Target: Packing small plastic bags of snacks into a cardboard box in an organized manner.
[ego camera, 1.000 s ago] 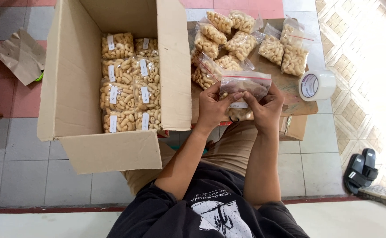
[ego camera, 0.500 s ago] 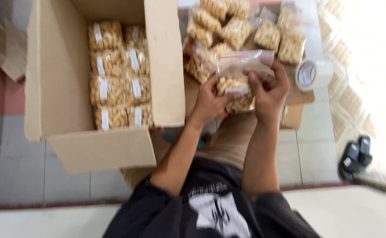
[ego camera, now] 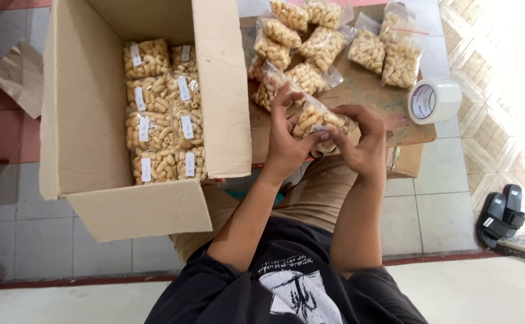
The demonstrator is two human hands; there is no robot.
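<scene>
We hold one clear snack bag between both hands, above our lap at the near edge of the table. The left hand pinches its left end, and the right hand curls closed around its right end. It is best gripped by the plastic edges, so the puffed pieces aren't crushed. The cardboard box of packed bags stands just left.

box left | loose bags behind held bag | tape roll right
</scene>
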